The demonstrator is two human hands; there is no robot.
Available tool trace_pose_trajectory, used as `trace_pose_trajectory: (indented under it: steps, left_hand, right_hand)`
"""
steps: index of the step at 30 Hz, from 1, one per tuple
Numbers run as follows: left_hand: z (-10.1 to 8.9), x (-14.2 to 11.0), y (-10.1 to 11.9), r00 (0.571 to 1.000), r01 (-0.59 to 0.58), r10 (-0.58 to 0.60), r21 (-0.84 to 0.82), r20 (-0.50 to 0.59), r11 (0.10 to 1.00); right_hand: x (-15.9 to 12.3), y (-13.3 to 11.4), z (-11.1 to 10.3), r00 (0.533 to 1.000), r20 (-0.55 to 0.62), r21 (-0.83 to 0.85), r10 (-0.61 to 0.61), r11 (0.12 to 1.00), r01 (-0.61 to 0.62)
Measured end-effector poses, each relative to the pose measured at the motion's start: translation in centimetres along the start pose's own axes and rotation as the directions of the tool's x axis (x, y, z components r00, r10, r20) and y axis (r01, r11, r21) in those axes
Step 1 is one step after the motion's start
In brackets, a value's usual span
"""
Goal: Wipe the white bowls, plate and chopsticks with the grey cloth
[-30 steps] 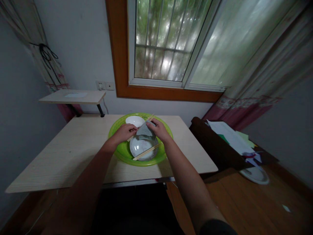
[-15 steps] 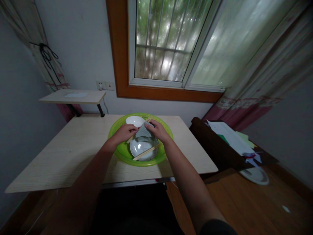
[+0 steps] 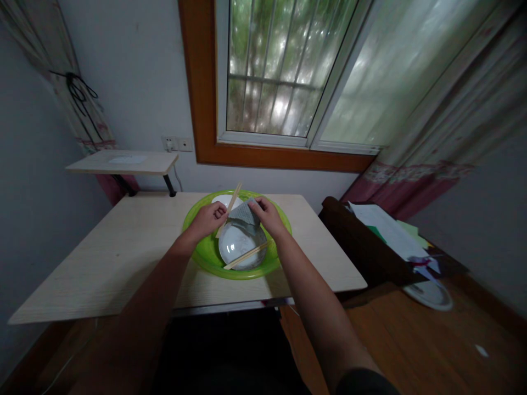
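My left hand [image 3: 209,219] is closed around a pair of chopsticks [image 3: 234,197], which point up and away over the basin. Between thumb and fingers, my right hand [image 3: 267,214] pinches a grey cloth [image 3: 244,214] that hangs just right of the chopsticks. Both hands are over a green plastic basin [image 3: 201,262]. Inside it, a white bowl [image 3: 222,199] is at the back, partly hidden by my left hand and the chopsticks. A larger white dish [image 3: 236,246] lies in front, with more chopsticks [image 3: 247,256] resting across it.
The basin stands on a pale wooden table [image 3: 123,258]. A small raised shelf [image 3: 123,162] is at the back left. To the right, a dark brown piece of furniture [image 3: 366,247] holds papers [image 3: 387,227]. Behind the table is a window with an orange-brown frame [image 3: 284,156].
The chopsticks in my left hand have swung from slanting right under the cloth to a steeper angle, clear of it. My left hand has shifted slightly left and up; the cloth stays in my right.
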State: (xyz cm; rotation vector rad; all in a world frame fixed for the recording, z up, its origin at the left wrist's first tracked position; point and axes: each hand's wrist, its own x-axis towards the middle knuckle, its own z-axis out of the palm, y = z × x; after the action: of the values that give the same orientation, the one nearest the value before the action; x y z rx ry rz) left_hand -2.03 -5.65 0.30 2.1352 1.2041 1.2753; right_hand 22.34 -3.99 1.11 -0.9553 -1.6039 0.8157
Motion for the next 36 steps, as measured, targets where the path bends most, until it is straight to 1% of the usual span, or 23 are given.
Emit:
trace_pose_trajectory:
  steps: [3, 5, 8, 11, 13, 16, 19, 21, 27, 32, 34, 36]
  left_hand:
    - [-0.1, 0.0, -0.2, 0.997, 0.006, -0.007, -0.016, -0.081, 1.000]
    - [-0.2, 0.0, -0.2, 0.990, 0.037, -0.046, -0.066, -0.134, 0.997]
    - [-0.4, -0.1, 0.0, 0.977, 0.095, -0.123, -0.164, -0.171, 0.982]
    - [-0.4, -0.1, 0.0, 0.966, 0.127, -0.172, -0.224, -0.195, 0.966]
    - [-0.3, 0.0, -0.2, 0.962, 0.124, -0.180, -0.261, -0.203, 0.957]
    - [0.0, 0.0, -0.4, 0.968, 0.098, -0.160, -0.296, -0.194, 0.950]
    - [0.0, 0.0, -0.3, 0.971, 0.085, -0.147, -0.301, -0.188, 0.950]
    - [0.0, 0.0, -0.2, 0.971, 0.082, -0.144, -0.300, -0.191, 0.950]
    - [0.1, 0.1, -0.3, 0.975, 0.092, -0.148, -0.301, -0.168, 0.949]
    - [0.2, 0.1, -0.2, 0.970, 0.112, -0.172, -0.313, -0.171, 0.943]
    - [0.1, 0.0, -0.2, 0.966, 0.134, -0.193, -0.310, -0.169, 0.941]
    - [0.1, 0.0, -0.1, 0.964, 0.145, -0.205, -0.314, -0.167, 0.938]
  right_hand:
    - [0.1, 0.2, -0.1, 0.999, -0.044, -0.019, 0.000, 1.000, -0.001]
    - [0.1, 0.2, -0.1, 0.998, -0.062, -0.035, 0.004, 0.999, -0.007]
    - [0.1, 0.4, 0.0, 0.997, -0.074, -0.053, 0.007, 0.999, -0.011]
    - [0.0, 0.6, 0.0, 0.997, -0.080, -0.085, -0.010, 0.996, 0.003]
    - [0.0, 0.6, 0.0, 0.998, -0.051, -0.105, -0.028, 0.994, 0.023]
    - [0.0, 0.3, 0.0, 0.995, 0.045, -0.146, -0.092, 0.985, 0.098]
    - [0.1, 0.1, 0.2, 0.971, 0.153, -0.237, -0.184, 0.947, 0.217]
    - [0.1, 0.2, 0.3, 0.962, 0.191, -0.317, -0.194, 0.916, 0.247]
    - [-0.3, 0.8, 0.4, 0.979, 0.182, -0.551, -0.087, 0.816, 0.175]
    - [-0.6, 1.0, 0.3, 0.983, 0.185, -0.647, 0.003, 0.753, 0.119]
    - [-0.5, 1.2, 0.3, 0.984, 0.180, -0.658, -0.005, 0.743, 0.124]
    - [-0.4, 1.3, 0.2, 0.988, 0.141, -0.644, -0.063, 0.752, 0.139]
